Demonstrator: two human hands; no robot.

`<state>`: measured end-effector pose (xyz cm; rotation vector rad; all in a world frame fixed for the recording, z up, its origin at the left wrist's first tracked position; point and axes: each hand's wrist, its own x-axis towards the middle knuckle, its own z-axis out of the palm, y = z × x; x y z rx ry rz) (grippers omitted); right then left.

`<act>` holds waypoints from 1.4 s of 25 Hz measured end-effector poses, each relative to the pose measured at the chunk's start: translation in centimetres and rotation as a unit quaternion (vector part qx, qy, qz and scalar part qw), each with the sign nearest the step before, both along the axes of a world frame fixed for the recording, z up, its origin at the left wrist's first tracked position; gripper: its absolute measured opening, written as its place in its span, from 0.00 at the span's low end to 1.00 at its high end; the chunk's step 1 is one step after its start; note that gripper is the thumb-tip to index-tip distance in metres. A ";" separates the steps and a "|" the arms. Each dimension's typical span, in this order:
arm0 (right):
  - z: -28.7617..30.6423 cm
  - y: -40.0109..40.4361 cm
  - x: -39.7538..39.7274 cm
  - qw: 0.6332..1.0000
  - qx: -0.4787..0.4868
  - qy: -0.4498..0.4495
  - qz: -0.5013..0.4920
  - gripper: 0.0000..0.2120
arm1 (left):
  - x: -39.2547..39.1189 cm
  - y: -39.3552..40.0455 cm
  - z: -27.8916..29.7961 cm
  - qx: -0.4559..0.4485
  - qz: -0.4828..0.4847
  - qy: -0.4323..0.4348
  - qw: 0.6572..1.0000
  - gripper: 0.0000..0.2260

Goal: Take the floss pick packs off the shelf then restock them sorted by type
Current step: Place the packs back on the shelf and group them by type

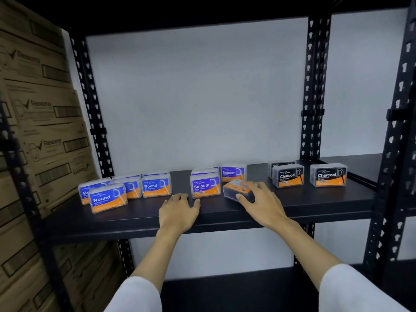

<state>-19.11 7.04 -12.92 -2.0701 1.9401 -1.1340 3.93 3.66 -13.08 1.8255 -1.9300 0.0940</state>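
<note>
A: Which hand has the stray pack?

B: The right hand [254, 194] — fingers curled over a tilted Charcoal pack [236, 191], thumb at its near end. It sits on the black shelf [225, 215], its long axis running roughly left to right, touching or just beside the front Smooth pack [205, 185].

A: And the other?

B: The left hand [180, 207] lies flat on the shelf with its fingers loosely spread, holding nothing, its fingertips near the lower left corner of that Smooth pack.

A: So where should the pack go?

B: To the right, I'd judge. The standing Charcoal packs [288, 176] are on that side, with one more Charcoal pack [328, 174] farther right — the right hand is plainly the nearer one.

A: The rest?

B: The Round packs [108, 197] cluster at the left, the Smooth ones in the middle. There are no bins; the groups stand straight on the shelf. Rexona cartons [45, 122] are stacked beyond the left upright.
</note>
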 end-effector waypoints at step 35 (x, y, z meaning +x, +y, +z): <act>4.7 -1.6 -1.2 0.994 -0.025 0.053 0.094 0.25 | -0.2 0.2 -0.4 -0.030 -0.002 -0.004 1.000 0.21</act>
